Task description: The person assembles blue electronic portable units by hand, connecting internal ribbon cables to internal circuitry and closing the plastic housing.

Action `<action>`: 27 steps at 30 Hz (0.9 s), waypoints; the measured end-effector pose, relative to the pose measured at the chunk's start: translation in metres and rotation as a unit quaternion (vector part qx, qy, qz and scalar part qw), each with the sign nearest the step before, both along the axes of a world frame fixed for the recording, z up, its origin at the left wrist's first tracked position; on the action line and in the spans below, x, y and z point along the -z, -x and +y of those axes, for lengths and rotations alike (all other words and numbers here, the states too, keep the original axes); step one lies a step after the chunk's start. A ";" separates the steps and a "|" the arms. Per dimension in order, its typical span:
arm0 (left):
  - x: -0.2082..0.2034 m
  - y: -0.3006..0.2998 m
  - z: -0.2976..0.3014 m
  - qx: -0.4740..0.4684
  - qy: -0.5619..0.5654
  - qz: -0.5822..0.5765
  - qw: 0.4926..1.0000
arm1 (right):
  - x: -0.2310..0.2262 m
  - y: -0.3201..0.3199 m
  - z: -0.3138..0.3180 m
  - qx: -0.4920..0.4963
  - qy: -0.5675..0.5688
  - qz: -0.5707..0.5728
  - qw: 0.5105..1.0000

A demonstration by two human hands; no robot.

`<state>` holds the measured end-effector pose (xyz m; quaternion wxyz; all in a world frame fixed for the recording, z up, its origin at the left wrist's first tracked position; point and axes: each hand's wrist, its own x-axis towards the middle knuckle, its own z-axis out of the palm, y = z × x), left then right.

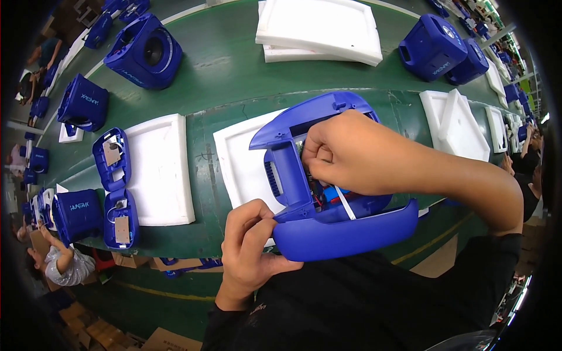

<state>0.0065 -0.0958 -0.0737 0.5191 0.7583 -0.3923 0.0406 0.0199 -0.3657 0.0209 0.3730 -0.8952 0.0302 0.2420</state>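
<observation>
Nearest us is our black shirt (351, 298), and just beyond it our left hand (250, 248) is clamped on the near left corner of a blue plastic speaker housing (345, 238). The housing lies open directly in front of us, partly overlapping a white foam tray (240, 146) in our view. Our right hand (336, 149) reaches into its opening, the fingers curled together; they hide whatever may be between them, so we cannot tell whether they pinch anything. Below that hand we see a slim white strip (345, 203) slanting toward the near wall, beside a bright blue part and red wiring (333, 200).

To our left, two blue panels (121, 202) with tan rectangular pieces lie along the edge of another white foam tray (155, 169). Past them stands a blue enclosure (78, 215), and at lower left a co-worker in a pale top (70, 266) is near it.

Across the green work surface (222, 35) we see a blue enclosure with a round black speaker cone (146, 52), stacked white foam trays (319, 29) at the far middle, and two blue enclosures (432, 48) side by side at far right.
</observation>
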 end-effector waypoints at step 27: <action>-0.003 0.002 -0.009 -0.018 -0.027 -0.026 0.999 | 0.008 -0.011 -0.015 -0.066 0.083 0.014 0.994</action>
